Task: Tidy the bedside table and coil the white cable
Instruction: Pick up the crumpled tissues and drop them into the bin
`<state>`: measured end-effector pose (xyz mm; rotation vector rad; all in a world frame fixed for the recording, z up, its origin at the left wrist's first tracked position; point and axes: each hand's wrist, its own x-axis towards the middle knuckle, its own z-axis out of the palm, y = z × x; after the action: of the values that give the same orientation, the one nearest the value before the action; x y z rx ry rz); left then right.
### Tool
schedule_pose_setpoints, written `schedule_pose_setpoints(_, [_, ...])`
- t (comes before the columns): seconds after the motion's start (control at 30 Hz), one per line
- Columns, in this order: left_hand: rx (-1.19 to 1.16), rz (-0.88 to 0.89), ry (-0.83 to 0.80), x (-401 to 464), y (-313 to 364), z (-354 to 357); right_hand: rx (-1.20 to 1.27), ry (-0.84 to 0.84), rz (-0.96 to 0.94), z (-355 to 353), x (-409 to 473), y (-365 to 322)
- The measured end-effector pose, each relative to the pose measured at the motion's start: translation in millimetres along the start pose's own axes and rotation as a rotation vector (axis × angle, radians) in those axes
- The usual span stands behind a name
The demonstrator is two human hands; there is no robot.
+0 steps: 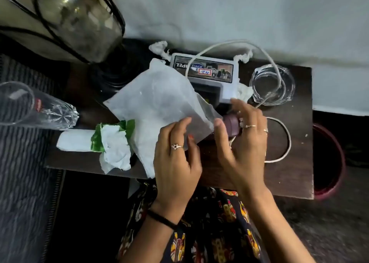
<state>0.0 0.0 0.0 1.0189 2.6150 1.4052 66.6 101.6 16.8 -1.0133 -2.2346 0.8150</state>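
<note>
A white cable (287, 139) loops over the dark wooden bedside table (295, 175) and arcs back over a white box with a printed label (203, 69) into a clear glass ashtray (272, 84). A translucent white plastic bag (157, 103) lies across the table's middle. My left hand (175, 161) pinches the bag's lower right edge. My right hand (243, 141) curls round a small maroon bottle (231, 125) at the bag's corner. Part of the cable is hidden under my right hand.
A white and green wrapper with crumpled tissue (111, 143) lies at the table's left front. A drinking glass (38, 109) lies on its side at far left. A lamp with a glass base (83, 19) stands at back left. A red bin (329, 163) sits right of the table.
</note>
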Motion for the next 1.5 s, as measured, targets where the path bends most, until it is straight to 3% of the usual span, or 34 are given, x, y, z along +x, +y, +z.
schedule_pose_setpoints(0.1, [-0.026,-0.038,0.076,-1,-1,-4,-0.007,-0.006,0.033,3,-3,-7])
schedule_pose_setpoints(0.2, [-0.002,-0.028,0.109,-6,-3,-8,-0.115,-0.141,0.072,11,-6,-15])
schedule_pose_setpoints(0.37, [0.162,-0.075,-0.016,-23,0,-29,-0.152,-0.192,0.106,12,-5,-34])
schedule_pose_setpoints(0.5, [0.360,-0.151,-0.203,-46,1,-57,-0.149,-0.125,0.134,-5,-1,-61])
schedule_pose_setpoints(0.7, [0.412,-0.215,-0.264,-66,-1,-79,-0.258,-0.015,-0.046,-42,0,-96])
schedule_pose_setpoints(1.0, [0.442,-0.002,-0.393,-87,-7,-68,-0.161,0.349,-0.095,-142,-24,-76])
schedule_pose_setpoints(1.1, [0.455,0.034,-0.430,-92,-6,-60,-0.101,0.533,-0.037,-179,-34,-33])
schedule_pose_setpoints(1.27, [0.540,0.125,-0.503,-94,-9,-49,-0.019,0.784,0.256,-223,-53,57])
schedule_pose_setpoints(1.5, [0.592,0.141,-0.550,-92,2,-20,0.011,0.878,0.711,-218,-81,160])
